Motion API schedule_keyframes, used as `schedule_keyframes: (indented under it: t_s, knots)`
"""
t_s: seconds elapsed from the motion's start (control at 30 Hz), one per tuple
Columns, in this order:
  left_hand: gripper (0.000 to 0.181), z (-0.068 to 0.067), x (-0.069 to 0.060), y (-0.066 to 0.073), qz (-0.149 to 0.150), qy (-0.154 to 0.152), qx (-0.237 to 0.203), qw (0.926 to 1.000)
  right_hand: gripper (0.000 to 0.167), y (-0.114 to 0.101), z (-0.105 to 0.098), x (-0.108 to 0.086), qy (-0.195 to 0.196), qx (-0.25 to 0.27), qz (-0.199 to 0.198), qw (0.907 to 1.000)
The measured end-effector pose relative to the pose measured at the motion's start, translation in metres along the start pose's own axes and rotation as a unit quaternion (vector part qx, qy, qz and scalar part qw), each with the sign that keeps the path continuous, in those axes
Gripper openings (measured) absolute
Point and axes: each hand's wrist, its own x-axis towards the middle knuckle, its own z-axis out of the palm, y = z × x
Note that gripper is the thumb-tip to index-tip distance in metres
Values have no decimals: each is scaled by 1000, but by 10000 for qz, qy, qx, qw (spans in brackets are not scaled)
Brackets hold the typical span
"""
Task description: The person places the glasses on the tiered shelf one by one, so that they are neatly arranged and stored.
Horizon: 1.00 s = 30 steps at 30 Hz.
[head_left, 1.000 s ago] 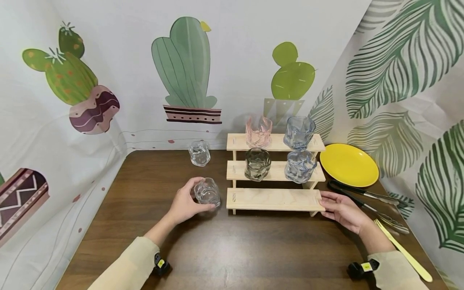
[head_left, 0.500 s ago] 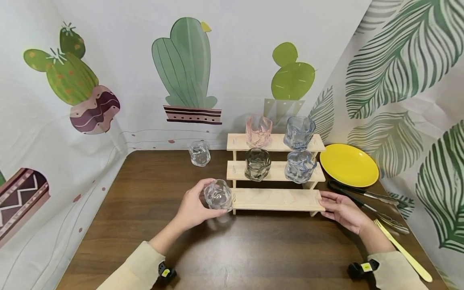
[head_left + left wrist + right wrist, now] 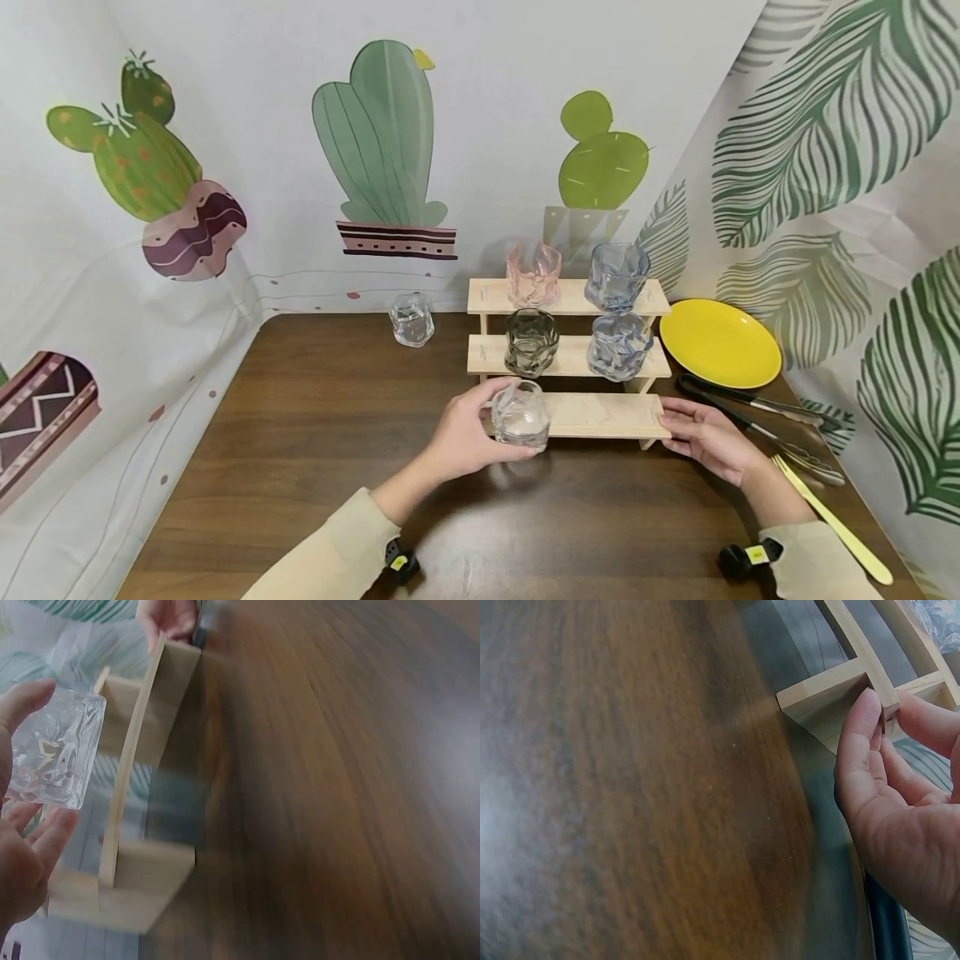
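My left hand [image 3: 468, 429] grips a clear faceted glass [image 3: 520, 414] between thumb and fingers, in front of the left part of the wooden rack's bottom shelf [image 3: 600, 413]. In the left wrist view the glass [image 3: 64, 750] is held just off the shelf board [image 3: 135, 757], a narrow gap between them. At the rack's right end, my right hand [image 3: 708, 437] pinches the end of that bottom board; the right wrist view shows thumb and fingers [image 3: 861, 742] on either side of it. A smoky dark glass [image 3: 532, 343] and a blue glass [image 3: 619, 347] stand on the middle shelf.
On the top shelf stand a pink glass [image 3: 534, 275] and another blue glass [image 3: 617, 277]. A second clear glass [image 3: 412, 319] sits at the table's back edge, left of the rack. To the right lie a yellow plate [image 3: 720, 343], black-handled tongs [image 3: 765, 425] and a yellow fork [image 3: 832, 521].
My left hand has carried the clear glass rightward from the table beside the rack to the bottom shelf. The right hand has kept its place on the board's end.
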Motion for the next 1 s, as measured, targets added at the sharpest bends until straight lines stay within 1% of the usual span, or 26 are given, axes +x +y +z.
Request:
schedule_keyframes:
  t_s: [0.27,0.43,0.5,0.6,0.73,1.0]
  knots:
    - [96,40,20,16,-156,-223,-41,9996,28,1,0,0,-5,-27,5,10000]
    - [95,64,29,23,-263,-366,4,9990,28,0,0,0,-25,-13,5,10000]
    - [95,73,32,25,-322,-434,-43,9985,28,0,-1,0,-55,-21,-17,10000]
    - [96,85,36,28,-387,-464,39,9982,29,1,-1,0,-114,-40,-40,9999]
    - [97,97,42,33,-340,-425,170,9984,29,1,-1,0,-179,-9,-90,9998]
    - [99,111,47,39,-227,-344,418,9983,27,2,-1,0,-231,47,-157,9996]
